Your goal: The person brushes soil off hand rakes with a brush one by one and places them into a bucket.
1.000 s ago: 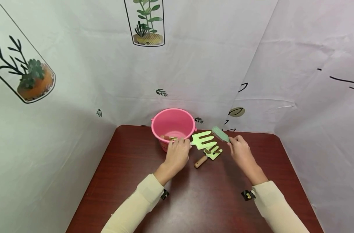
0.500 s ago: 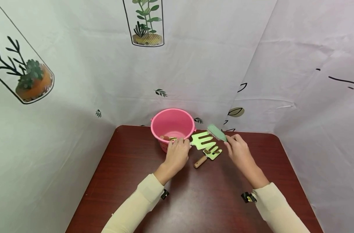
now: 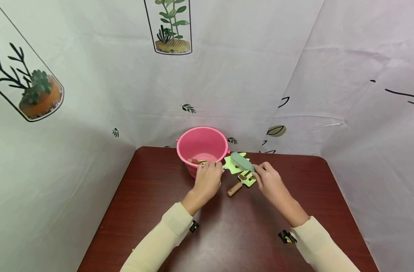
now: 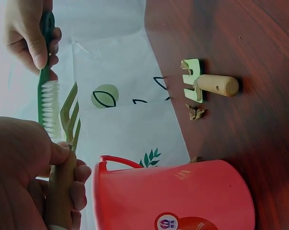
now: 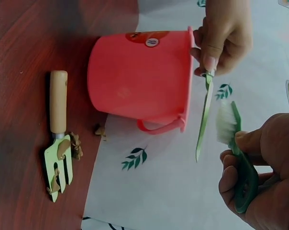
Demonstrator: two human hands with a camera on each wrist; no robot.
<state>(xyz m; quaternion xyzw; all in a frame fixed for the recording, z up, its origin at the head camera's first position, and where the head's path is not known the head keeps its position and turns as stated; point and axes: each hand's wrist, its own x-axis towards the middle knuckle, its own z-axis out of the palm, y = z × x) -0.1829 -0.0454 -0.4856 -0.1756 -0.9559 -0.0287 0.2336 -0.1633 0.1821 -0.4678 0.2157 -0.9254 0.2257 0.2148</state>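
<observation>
My left hand (image 3: 208, 180) grips the wooden handle of a green hand fork (image 4: 72, 120) in front of the bucket's rim. In my right hand (image 3: 270, 184) is a green brush (image 3: 241, 161) with white bristles, pinched by its handle. From above, the brush overlaps the fork's tines. The right wrist view shows the bristles facing the fork with a small gap. A second hand fork (image 5: 60, 105) lies on the table, brown crumbs on its tines. Behind my left hand stands a pink bucket (image 5: 139, 79); wooden handle ends (image 3: 192, 161) show inside it.
The dark red wooden table (image 3: 142, 196) has rounded far corners. A printed white cloth (image 3: 227, 75) hangs behind it and at both sides. Brown crumbs (image 4: 196, 112) lie on the table near the second fork.
My right hand has moved left and slightly nearer, carrying the brush from beyond the held fork's tines to over them. My left hand and its fork stay nearly still.
</observation>
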